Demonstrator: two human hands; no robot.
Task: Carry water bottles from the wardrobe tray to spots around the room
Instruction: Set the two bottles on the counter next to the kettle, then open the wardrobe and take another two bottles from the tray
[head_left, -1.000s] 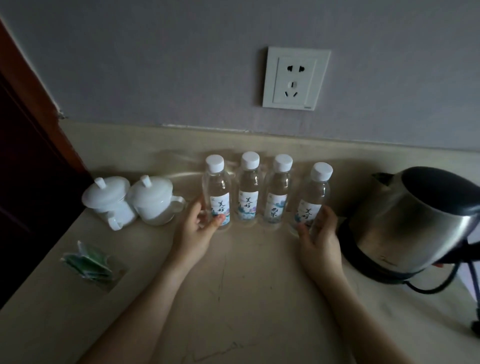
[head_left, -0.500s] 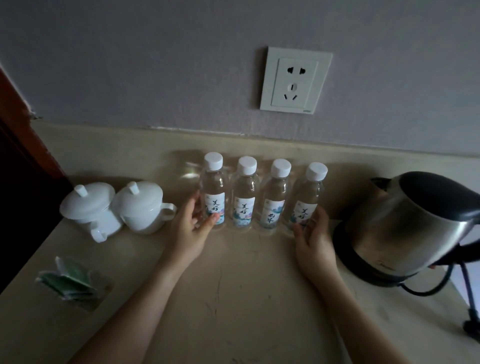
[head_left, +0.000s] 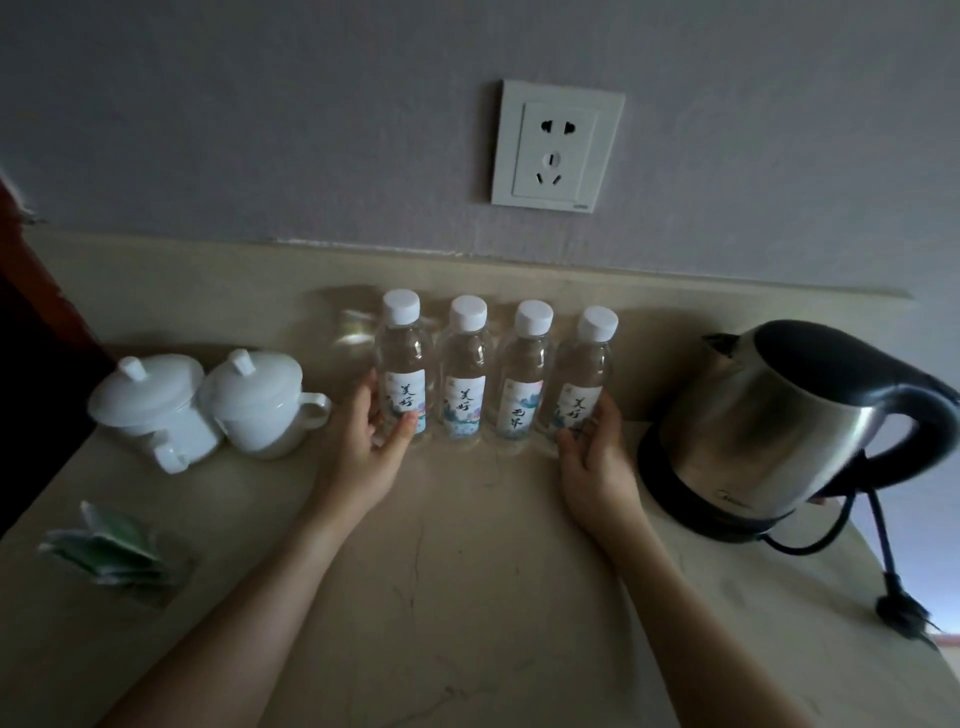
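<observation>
Right hand (head_left: 592, 452) drew in against rightmost bottle (head_left: 579, 384); row seemingly tighter.

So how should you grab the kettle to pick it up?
Take the kettle by its black handle, coming from the right. The handle loops out on that side with an open gap for the fingers, and the spout points left. The steel body is wide and smooth, probably harder to hold.

Clear plastic bottles (head_left: 462, 384) (paper labels), glossy steel kettle (head_left: 769, 415), white glazed cups (head_left: 208, 405), veined stone counter (head_left: 467, 571).
</observation>
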